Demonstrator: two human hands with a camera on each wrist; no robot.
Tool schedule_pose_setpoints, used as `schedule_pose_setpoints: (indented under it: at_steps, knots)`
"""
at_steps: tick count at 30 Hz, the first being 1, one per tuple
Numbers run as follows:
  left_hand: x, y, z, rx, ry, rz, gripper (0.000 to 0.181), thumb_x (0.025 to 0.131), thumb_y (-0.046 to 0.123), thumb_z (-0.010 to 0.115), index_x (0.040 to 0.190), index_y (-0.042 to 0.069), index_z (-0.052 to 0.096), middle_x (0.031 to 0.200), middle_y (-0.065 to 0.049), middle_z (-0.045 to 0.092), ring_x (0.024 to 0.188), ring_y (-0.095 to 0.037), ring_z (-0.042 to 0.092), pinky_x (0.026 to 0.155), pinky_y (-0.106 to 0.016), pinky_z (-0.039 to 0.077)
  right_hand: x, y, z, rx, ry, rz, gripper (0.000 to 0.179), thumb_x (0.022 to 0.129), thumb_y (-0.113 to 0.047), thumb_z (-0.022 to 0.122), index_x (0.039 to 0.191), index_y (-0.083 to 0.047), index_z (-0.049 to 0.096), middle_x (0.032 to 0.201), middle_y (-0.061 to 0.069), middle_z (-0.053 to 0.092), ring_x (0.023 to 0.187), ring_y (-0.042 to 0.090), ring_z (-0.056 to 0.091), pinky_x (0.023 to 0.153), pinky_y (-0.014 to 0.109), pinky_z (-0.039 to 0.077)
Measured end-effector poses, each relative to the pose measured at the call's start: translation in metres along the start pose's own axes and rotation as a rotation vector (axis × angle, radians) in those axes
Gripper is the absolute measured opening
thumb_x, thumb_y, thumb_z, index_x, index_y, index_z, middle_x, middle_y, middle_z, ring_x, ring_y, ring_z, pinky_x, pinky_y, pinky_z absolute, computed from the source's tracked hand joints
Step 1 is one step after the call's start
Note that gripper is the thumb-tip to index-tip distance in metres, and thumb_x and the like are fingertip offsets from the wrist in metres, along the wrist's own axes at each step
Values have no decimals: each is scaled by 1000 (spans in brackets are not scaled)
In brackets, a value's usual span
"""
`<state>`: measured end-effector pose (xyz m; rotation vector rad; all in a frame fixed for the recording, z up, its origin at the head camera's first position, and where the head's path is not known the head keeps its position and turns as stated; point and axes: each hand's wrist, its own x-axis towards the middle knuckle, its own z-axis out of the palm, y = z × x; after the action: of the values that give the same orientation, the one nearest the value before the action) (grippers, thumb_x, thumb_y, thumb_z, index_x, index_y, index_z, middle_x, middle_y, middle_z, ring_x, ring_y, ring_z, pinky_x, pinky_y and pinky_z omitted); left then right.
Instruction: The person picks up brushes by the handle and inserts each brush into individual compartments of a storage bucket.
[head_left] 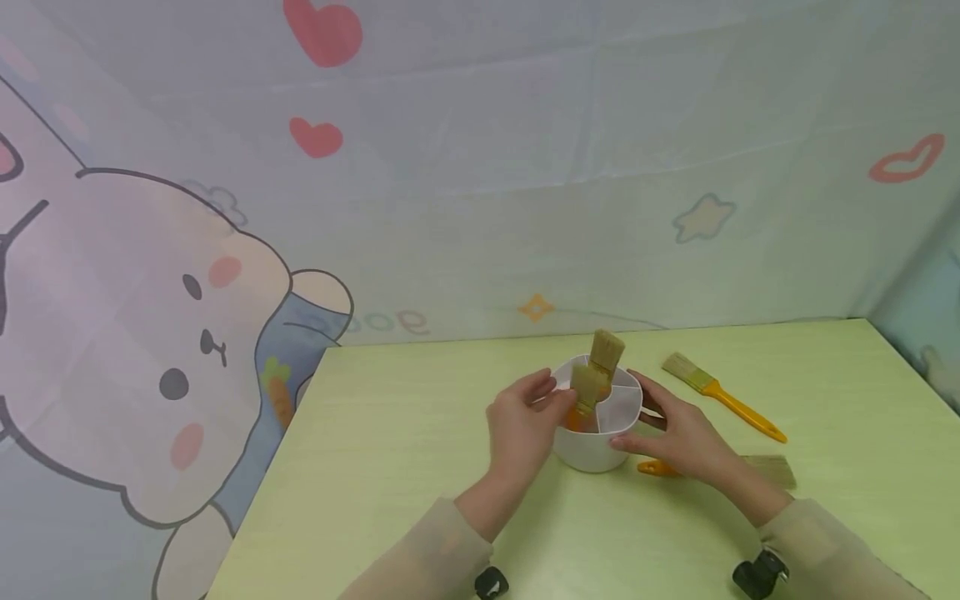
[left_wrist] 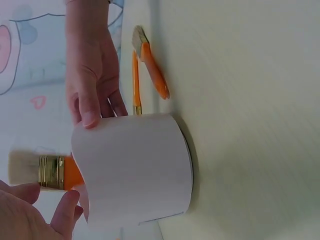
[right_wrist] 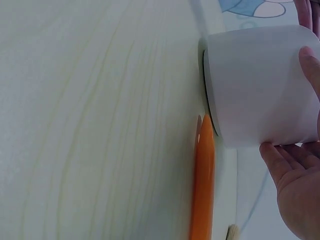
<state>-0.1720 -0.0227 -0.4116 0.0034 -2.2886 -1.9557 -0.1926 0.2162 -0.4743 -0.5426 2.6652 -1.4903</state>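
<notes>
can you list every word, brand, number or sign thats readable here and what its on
"oog", apparently: faint letters low on the pale cartoon-printed fabric backdrop; any further left are too blurred to read.
White, rounded, divided container: none legible.
Orange-handled, flat-bristled paintbrushes: none legible.
Small black wrist devices: too small to tell.

Brush handles (left_wrist: 74,172) partly hidden in cup (left_wrist: 135,170); nearer loose brush (head_left: 774,472) part-covered.
</notes>
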Motion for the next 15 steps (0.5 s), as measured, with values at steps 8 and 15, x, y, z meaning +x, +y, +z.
schedule_pose_setpoints:
  at_steps: [8, 15]
  knots:
    - [-4, 3, -12, -54, -7, -2, 50, 93, 10, 85, 138, -4, 68, 133, -24, 71, 115, -31, 76, 90, -35, 65, 0, 1, -1, 6, -6, -5, 102, 89, -30, 90, 167, -3, 30, 163, 26, 45, 140, 47, 55, 107, 51, 55]
    - [-2, 2, -22, -40, 5, 1, 52, 93, 10, 85, 140, -2, 67, 133, -22, 72, 116, -32, 75, 87, -34, 66, 0, 1, -1, 7, -5, -6, 101, 89, -29, 90, 166, -1, 31, 162, 28, 44, 140, 48, 55, 108, 52, 53]
